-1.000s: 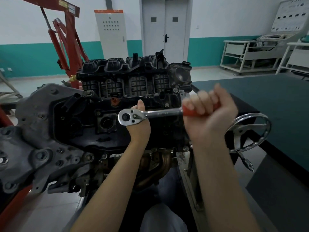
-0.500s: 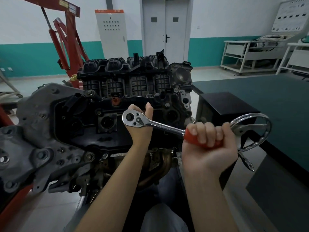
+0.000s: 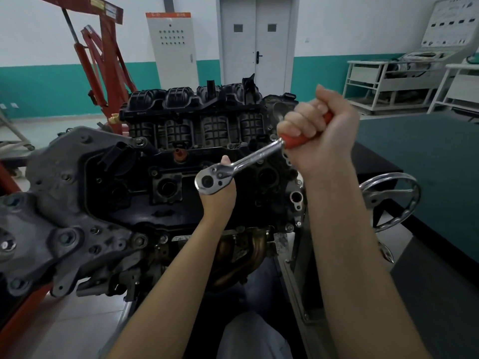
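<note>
Ratchet [image 3: 243,163]: centre of frame, slanting up to the right, in front of the engine [image 3: 129,193].
Right hand [image 3: 320,130]: my fingers wrap tight round its red handle.
Left hand [image 3: 219,196]: behind its head, thumb up; fingers hidden, can't tell.

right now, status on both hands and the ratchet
Right hand grips ratchet by red handle, angled up right. Left hand holds at its head, over the engine. Handwheel sits right, apart from both hands.
</note>
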The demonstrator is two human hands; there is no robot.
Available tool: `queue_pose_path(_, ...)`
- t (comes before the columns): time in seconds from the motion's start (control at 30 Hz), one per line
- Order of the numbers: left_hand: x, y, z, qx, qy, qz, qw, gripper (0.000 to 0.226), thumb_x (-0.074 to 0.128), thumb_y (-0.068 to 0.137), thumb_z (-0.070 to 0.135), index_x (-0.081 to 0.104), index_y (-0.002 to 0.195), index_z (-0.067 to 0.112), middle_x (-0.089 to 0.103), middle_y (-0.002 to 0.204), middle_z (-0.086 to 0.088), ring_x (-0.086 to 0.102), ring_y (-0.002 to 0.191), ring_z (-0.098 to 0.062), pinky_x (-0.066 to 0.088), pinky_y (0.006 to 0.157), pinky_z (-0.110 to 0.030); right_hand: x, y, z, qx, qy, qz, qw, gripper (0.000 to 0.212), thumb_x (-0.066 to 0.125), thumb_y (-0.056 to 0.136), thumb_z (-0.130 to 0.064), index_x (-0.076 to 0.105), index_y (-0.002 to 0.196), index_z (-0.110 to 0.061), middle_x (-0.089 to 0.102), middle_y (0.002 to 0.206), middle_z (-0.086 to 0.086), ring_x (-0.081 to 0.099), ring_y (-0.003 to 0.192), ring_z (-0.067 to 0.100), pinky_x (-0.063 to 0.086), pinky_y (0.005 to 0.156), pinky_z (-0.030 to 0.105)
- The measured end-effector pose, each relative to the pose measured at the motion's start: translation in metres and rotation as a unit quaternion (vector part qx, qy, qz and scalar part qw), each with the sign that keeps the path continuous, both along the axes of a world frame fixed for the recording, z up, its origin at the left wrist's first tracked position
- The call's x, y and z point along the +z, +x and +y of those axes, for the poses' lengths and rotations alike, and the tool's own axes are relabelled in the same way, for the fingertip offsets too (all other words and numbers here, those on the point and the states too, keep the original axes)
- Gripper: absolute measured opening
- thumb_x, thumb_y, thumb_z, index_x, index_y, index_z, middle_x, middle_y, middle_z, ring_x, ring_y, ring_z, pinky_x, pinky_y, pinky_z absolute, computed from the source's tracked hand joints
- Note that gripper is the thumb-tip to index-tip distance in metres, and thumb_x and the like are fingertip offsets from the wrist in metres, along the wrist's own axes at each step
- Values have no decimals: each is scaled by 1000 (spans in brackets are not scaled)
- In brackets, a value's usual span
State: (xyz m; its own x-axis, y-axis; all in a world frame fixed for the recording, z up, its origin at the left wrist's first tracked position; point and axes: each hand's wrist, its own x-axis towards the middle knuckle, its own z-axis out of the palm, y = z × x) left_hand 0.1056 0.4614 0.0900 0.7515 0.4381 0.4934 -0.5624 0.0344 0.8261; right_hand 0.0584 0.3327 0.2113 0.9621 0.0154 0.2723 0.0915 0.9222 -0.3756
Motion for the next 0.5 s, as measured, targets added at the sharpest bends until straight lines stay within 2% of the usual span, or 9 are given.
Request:
queue_pose_path(0.07,0,1,0,26,7,0,1000,54,60,94,19,47,44,32,45,43,23,46,45,6,38,51,-4,-23,-20,6,-52,52,-12,997,38,46,86,-15,34,50,-19,27,40,-7,24,35,9,28,41,18)
queue_pose_path(0.1,2,-1,0,40,13,-6,999,52,62,93,20,38,48,32,40,42,21,41,43,3,37,50,-6,-36,-32,10,-81,84,-12,993,36,47,83,-17,35,49,-20,27,40,-7,24,36,9,30,41,19)
queue_pose_path(0.17,2,-5,-1,62,20,-38,997,45,68,88,18,35,58,22,40,45,20,40,44,2,37,51,-7,-57,-52,14,-122,144,1,982,36,48,82,-20,36,48,-20,27,41,-7,25,36,9,32,41,20)
queue_pose_path(0.23,2,-10,-1,74,17,-74,994,43,72,83,17,35,62,20,43,48,19,42,45,2,39,52,-7,-67,-56,15,-133,177,10,975,36,47,81,-21,36,47,-20,26,41,-7,26,36,8,32,39,21)
queue_pose_path(0.4,9,-6,-1,37,-19,-16,999,59,56,96,11,33,45,31,34,38,18,35,38,0,35,48,-8,-48,-32,8,-92,118,-8,989,37,47,82,-17,34,48,-19,26,40,-7,24,35,8,29,38,19)
queue_pose_path(0.47,3,-2,4,11,-18,5,1000,49,51,99,15,44,53,34,42,39,22,43,41,6,38,54,-3,-32,-17,2,-63,73,-13,995,36,47,82,-15,35,48,-19,27,38,-7,23,34,9,28,38,17)
queue_pose_path(0.5,0,-2,7,-5,2,23,1000,35,50,100,19,52,69,36,47,47,29,48,48,16,37,60,1,-23,-9,-1,-47,48,-10,998,39,46,85,-14,35,47,-18,27,38,-7,23,33,8,27,37,16)
